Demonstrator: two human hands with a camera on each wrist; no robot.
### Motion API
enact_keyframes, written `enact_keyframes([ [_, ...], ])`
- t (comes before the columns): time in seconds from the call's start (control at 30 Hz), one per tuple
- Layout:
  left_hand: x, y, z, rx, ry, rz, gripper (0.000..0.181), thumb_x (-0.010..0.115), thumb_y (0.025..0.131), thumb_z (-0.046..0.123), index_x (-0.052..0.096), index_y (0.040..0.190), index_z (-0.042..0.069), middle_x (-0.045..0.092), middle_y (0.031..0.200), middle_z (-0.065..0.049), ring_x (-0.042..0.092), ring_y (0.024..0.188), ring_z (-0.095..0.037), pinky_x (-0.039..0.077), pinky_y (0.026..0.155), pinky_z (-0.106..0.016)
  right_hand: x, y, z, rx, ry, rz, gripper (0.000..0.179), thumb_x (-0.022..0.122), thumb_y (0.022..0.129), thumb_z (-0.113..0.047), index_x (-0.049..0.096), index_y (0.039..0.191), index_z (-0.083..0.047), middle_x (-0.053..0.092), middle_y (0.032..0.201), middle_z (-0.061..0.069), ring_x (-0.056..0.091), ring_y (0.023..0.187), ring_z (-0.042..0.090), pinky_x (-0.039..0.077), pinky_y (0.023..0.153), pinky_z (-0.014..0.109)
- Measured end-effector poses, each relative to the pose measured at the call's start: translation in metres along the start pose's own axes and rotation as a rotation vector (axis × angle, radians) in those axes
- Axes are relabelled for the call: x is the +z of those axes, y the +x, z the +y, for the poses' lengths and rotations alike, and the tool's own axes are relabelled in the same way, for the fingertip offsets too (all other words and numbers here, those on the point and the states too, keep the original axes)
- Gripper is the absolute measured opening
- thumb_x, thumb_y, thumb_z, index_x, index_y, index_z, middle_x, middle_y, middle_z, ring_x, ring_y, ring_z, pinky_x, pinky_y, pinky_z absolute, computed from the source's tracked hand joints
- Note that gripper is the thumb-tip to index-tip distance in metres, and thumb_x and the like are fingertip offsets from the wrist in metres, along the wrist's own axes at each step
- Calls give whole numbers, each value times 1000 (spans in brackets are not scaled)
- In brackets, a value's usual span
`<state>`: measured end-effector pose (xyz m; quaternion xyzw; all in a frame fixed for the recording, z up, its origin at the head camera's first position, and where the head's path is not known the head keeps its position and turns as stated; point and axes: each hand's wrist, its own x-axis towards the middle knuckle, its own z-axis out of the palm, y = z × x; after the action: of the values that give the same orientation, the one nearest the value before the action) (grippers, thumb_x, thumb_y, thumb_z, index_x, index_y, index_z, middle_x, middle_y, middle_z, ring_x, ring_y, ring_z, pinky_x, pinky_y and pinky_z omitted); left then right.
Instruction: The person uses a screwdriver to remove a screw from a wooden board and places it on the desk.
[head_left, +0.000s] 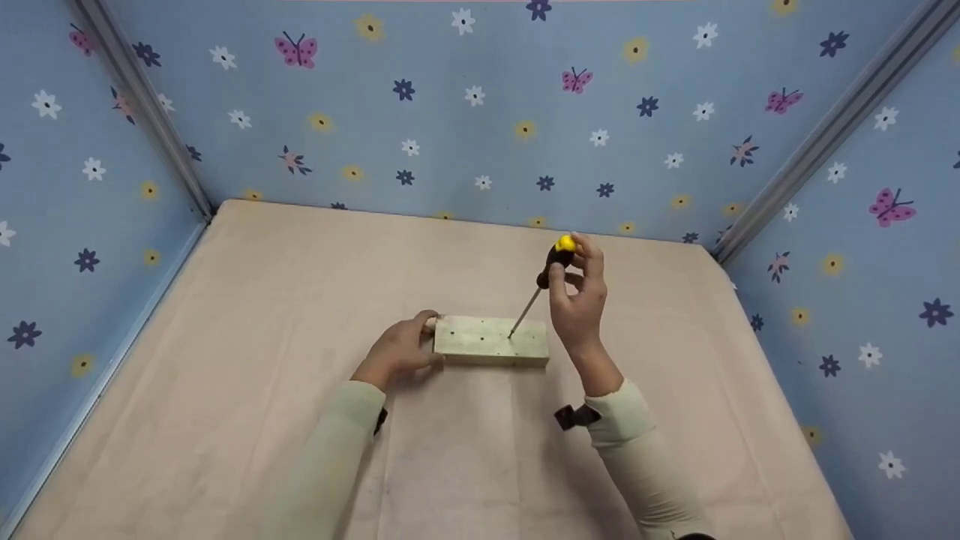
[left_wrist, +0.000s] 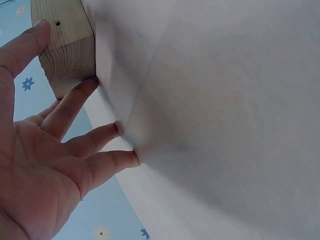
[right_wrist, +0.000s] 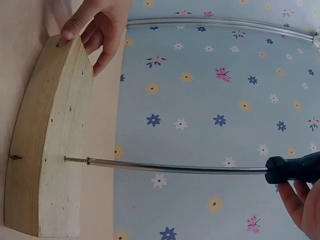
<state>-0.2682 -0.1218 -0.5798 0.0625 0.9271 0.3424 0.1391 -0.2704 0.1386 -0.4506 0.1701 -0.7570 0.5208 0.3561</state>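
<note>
A pale wooden block (head_left: pixel 465 346) with several small dark holes in its top lies on the covered table. My left hand (head_left: pixel 399 348) holds its left end, thumb on the near side and fingers at the end and far side. In my right hand (head_left: pixel 581 307) is a screwdriver (head_left: pixel 555 264) with a black and yellow handle, gripped by the fingertips. Its long shaft slants down to the block's top. The right wrist view shows the screwdriver tip against the head of a screw (right_wrist: pixel 76 159), which stands partly out of the wood.
A pinkish-beige cloth (head_left: pixel 300 277) covers the table. Blue panels (head_left: pixel 495 52) printed with flowers and butterflies stand at the back and both sides, joined by grey metal posts (head_left: pixel 142 97). Another dark mark (right_wrist: pixel 16 157) shows on the block's side.
</note>
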Motion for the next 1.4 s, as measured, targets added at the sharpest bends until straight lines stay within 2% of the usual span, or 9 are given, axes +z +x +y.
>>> enact_keyframes([
  [0.13,1,3,-1,0,8,1,80,75,79,36,36,147,22,57,132,-7,51,127,-27,37,110,-46,0,-1,2,2,-2,25,47,69,87,-7,51,130,-4,48,116,17,57,90,21,53,68,19],
  [0.2,1,3,-1,-2,8,3,79,75,79,36,36,147,22,58,131,-6,52,126,-26,38,110,-46,0,-1,2,-9,2,31,46,69,88,-10,51,130,-6,49,114,16,57,89,20,54,68,20],
  [0.37,1,1,-1,-5,9,8,78,75,78,36,37,146,22,57,132,-7,52,126,-28,38,109,-47,0,0,3,-64,27,-16,42,56,94,-1,46,134,-1,52,122,19,61,99,26,55,77,28],
  [0.6,1,2,-1,-1,16,9,79,74,79,37,36,147,23,56,134,-8,51,127,-29,38,108,-48,1,0,0,6,6,4,49,69,85,1,49,130,-1,47,116,21,55,90,24,54,72,21],
  [0.77,0,2,-1,-17,14,7,81,75,78,38,36,147,22,54,137,-9,49,129,-30,37,110,-48,2,2,-3,-5,29,4,49,67,84,8,47,129,8,53,115,26,59,91,29,53,72,24],
  [0.93,0,1,-1,-15,17,-2,81,74,79,38,35,148,22,51,141,-10,47,132,-32,36,110,-49,1,2,0,-25,65,8,48,67,85,4,49,130,3,57,114,21,62,93,26,54,72,24],
  [1.1,-1,1,0,-1,15,-7,80,75,79,37,35,147,22,56,135,-8,50,128,-28,38,109,-47,-1,4,0,-58,97,15,46,67,87,-2,52,130,-2,58,113,19,62,93,23,56,72,28],
  [1.4,-1,0,2,-22,14,-10,81,76,79,36,35,147,22,55,136,-9,49,129,-30,37,110,-48,-4,11,-3,-71,118,36,46,67,86,-1,51,129,-2,60,113,17,63,92,20,56,70,24],
])
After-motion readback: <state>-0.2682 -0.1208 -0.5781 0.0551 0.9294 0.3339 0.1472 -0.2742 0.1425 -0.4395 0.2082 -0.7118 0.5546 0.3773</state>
